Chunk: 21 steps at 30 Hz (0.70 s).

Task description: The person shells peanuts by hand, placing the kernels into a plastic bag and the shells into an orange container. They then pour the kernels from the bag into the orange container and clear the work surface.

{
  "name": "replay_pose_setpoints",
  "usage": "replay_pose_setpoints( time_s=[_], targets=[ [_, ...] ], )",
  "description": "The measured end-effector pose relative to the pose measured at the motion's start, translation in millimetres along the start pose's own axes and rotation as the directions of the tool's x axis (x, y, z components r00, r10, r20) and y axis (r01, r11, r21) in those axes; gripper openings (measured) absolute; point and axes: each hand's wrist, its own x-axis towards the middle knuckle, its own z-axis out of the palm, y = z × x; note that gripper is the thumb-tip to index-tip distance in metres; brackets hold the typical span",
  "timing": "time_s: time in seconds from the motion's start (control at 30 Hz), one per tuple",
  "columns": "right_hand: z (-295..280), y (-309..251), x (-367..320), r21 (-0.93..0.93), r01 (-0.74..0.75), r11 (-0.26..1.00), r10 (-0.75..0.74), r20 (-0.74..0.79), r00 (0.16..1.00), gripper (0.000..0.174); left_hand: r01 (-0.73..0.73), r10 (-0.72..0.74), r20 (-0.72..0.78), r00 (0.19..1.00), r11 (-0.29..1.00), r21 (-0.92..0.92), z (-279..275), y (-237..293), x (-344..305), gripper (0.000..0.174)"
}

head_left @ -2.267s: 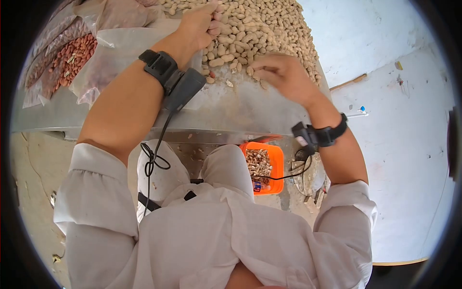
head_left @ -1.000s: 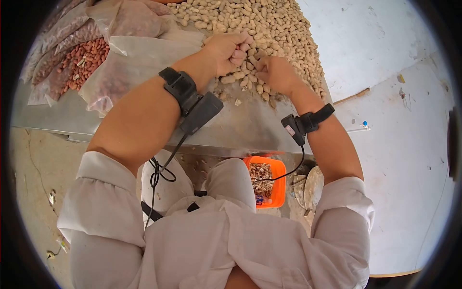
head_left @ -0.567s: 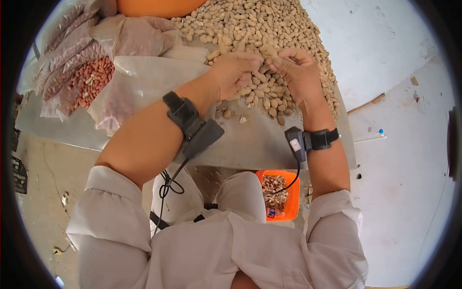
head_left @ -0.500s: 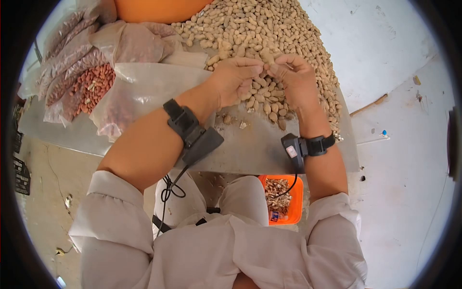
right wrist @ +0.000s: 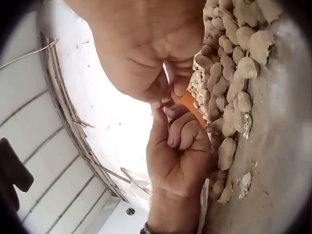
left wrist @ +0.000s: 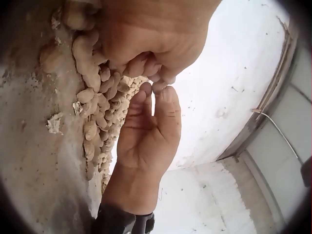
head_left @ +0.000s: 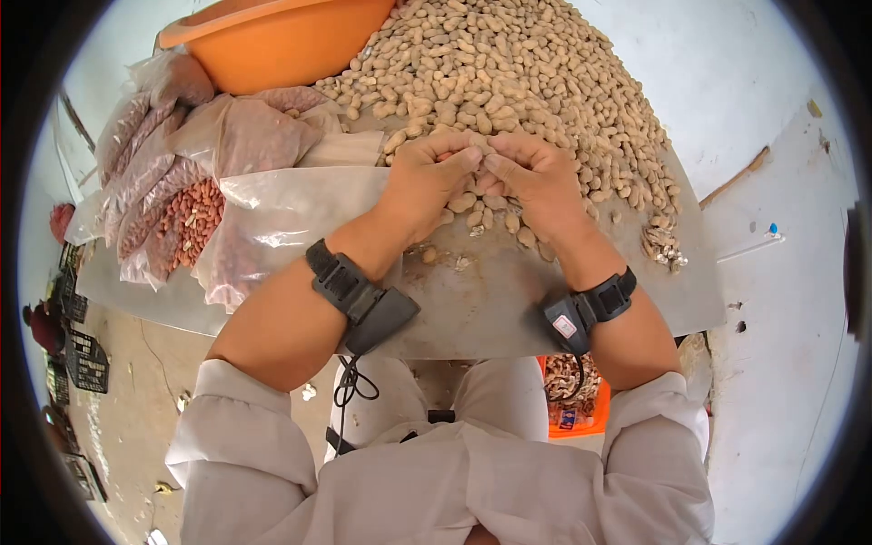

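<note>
My left hand [head_left: 425,186] and right hand [head_left: 540,186] meet fingertip to fingertip at the near edge of a big heap of unshelled peanuts [head_left: 509,73]. Between them they pinch a peanut [head_left: 480,143], mostly hidden by thumbs and fingers. In the left wrist view the right hand [left wrist: 144,139] reaches up with thumb and forefinger at the left hand's tips. The right wrist view shows the left hand [right wrist: 178,153] with its other fingers curled toward the palm. Loose peanuts [right wrist: 226,151] lie on the metal table just beside and below the hands.
Clear bags of red peanut kernels [head_left: 263,136] lie left on the metal table [head_left: 472,318], one showing loose kernels [head_left: 193,222]. An orange basin [head_left: 282,41] stands behind them. Below the table's front edge, an orange bin [head_left: 595,416] holds shells [head_left: 570,380]. A white wall rises at right.
Apart at first, my hands have come together over the heap's near edge, now pinching a peanut between them. The head view has tilted up, bringing the orange basin into sight.
</note>
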Motion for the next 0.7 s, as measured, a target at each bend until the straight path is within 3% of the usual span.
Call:
replay_pose_setpoints(
  time_s=[0.03, 0.2, 0.4, 0.53, 0.6, 0.7],
  targets=[
    [1, 0, -1, 0.018, -0.045, 0.999, 0.045, 0.004, 0.999, 0.012, -0.016, 0.016, 0.007, 1.000, 0.998, 0.062, 0, 1, 0, 0.013],
    [3, 7, -2, -0.070, 0.031, 0.997, -0.028, 0.047, 0.999, 0.014, -0.046, 0.041, 0.022, 0.999, 0.954, 0.298, 9, 15, -10, 0.014],
    [5, 8, -3, -0.310, 0.042, 0.950, -0.041, 0.010, 0.999, 0.017, -0.038, 0.054, -0.032, 0.998, 0.930, 0.366, 7, 7, -8, 0.015],
    [6, 6, -4, -0.439, 0.055, 0.897, -0.060, 0.004, 0.998, 0.017, 0.102, -0.070, -0.127, 0.989, 0.958, 0.268, 11, 7, -10, 0.014],
    [4, 11, -1, -0.337, 0.034, 0.941, -0.033, 0.008, 0.999, 0.017, 0.166, -0.135, -0.152, 0.979, 0.963, 0.212, 11, 8, -10, 0.014],
    [4, 15, -1, -0.140, -0.006, 0.990, 0.008, 0.010, 1.000, 0.019, 0.102, -0.083, -0.120, 0.989, 0.982, 0.161, 10, 4, -6, 0.015]
  ],
)
